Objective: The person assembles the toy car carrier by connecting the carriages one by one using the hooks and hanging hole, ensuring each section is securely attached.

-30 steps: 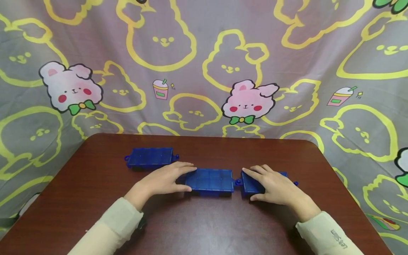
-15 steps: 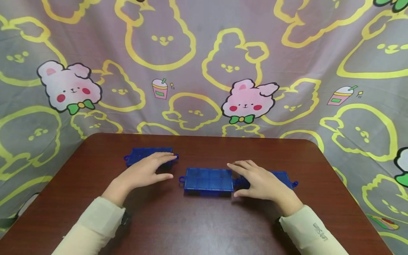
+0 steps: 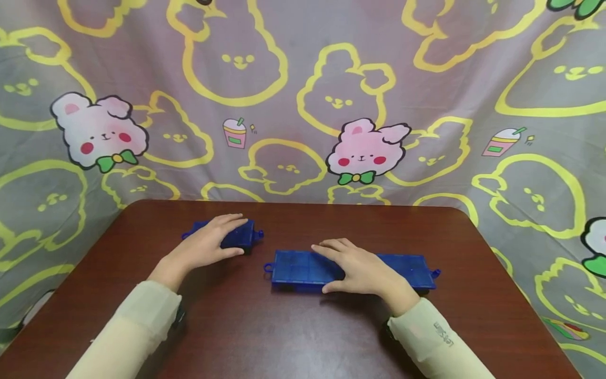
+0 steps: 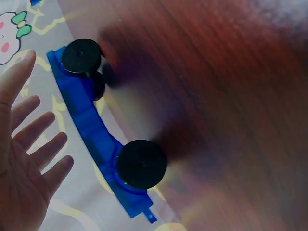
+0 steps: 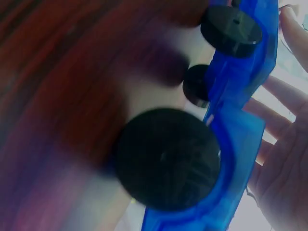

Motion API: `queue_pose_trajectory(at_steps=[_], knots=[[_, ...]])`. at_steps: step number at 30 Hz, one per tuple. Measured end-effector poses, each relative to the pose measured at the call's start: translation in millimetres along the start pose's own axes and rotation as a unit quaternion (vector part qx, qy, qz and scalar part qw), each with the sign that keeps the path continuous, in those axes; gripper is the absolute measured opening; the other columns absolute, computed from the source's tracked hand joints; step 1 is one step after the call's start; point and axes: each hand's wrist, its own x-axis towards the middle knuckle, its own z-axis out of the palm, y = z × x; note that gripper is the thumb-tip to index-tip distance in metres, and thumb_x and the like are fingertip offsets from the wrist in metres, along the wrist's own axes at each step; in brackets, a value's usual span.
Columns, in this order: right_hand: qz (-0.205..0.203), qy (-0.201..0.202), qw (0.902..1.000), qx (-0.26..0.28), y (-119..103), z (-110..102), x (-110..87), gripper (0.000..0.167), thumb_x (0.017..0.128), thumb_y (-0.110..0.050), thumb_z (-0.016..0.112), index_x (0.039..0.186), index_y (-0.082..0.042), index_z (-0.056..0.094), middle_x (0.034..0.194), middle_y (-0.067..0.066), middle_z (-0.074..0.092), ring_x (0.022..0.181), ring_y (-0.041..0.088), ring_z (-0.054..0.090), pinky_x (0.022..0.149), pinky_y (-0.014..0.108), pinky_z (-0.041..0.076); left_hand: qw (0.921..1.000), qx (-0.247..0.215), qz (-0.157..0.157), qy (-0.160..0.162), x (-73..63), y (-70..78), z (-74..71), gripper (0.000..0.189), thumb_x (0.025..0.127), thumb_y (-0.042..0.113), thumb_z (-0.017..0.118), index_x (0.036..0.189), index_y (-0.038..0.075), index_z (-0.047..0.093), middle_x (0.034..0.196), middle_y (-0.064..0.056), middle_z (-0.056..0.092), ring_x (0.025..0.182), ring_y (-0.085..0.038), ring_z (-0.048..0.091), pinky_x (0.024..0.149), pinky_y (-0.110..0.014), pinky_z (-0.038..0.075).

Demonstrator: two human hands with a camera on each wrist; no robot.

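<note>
Three blue toy train wagons with black wheels stand on the table. My left hand [image 3: 201, 248] is over the far-left wagon [image 3: 243, 234], fingers spread and thumb apart. In the left wrist view, that wagon's side [image 4: 89, 125] shows beside the straight fingers, with a gap between. My right hand [image 3: 362, 271] hovers across the middle wagon [image 3: 295, 266] and the right wagon [image 3: 412, 269], thumb on the near side and fingers toward the far side. It hides where these two meet. Loose, slightly bent fingers show behind a wagon side [image 5: 240, 144] in the right wrist view.
A loop coupling [image 3: 268, 268] sticks out left of the middle wagon. The far-left wagon has a small peg [image 3: 258, 233] at its right end. Behind the brown table [image 3: 265, 337] hangs a curtain [image 3: 279, 79] with cartoon prints.
My left hand has let go of the middle wagon and moved left to the far-left one. My right hand has slid left from the right wagon to the middle one.
</note>
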Motion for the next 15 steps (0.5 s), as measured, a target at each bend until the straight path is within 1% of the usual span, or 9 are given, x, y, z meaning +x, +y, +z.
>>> queue_pose_trajectory(at_steps=[4,8,15], knots=[[-0.012,-0.002,0.9999,0.000,-4.9,4.1,6.6,0.088,0.080,-0.054,0.077,0.153,-0.022,0.040,0.152,0.007,0.045,0.138,0.026,0.042,0.103,0.048,0.050,0.9998,-0.004,-0.016,-0.008,5.4,-5.2,2.1,0.080,0.089,0.037,0.075,0.153,0.009,0.037,0.160,-0.018,0.032,0.148,-0.041,0.027,0.113,-0.061,0.034],[-0.019,-0.005,0.9998,0.001,-7.9,7.5,10.3,0.087,0.081,-0.052,0.078,0.153,-0.022,0.041,0.151,0.007,0.045,0.137,0.026,0.043,0.102,0.048,0.050,0.9996,0.003,-0.024,-0.016,9.1,-9.1,3.6,0.084,0.087,0.038,0.076,0.154,0.008,0.036,0.160,-0.019,0.032,0.148,-0.042,0.026,0.112,-0.063,0.034],[-0.011,-0.019,0.9997,0.002,-9.0,9.3,11.0,0.083,0.082,-0.050,0.077,0.153,-0.026,0.040,0.153,0.005,0.044,0.140,0.025,0.042,0.103,0.048,0.049,0.9989,0.013,-0.035,-0.028,13.6,-16.3,5.8,0.086,0.086,0.039,0.077,0.154,0.008,0.035,0.158,-0.022,0.033,0.147,-0.045,0.027,0.110,-0.065,0.034]])
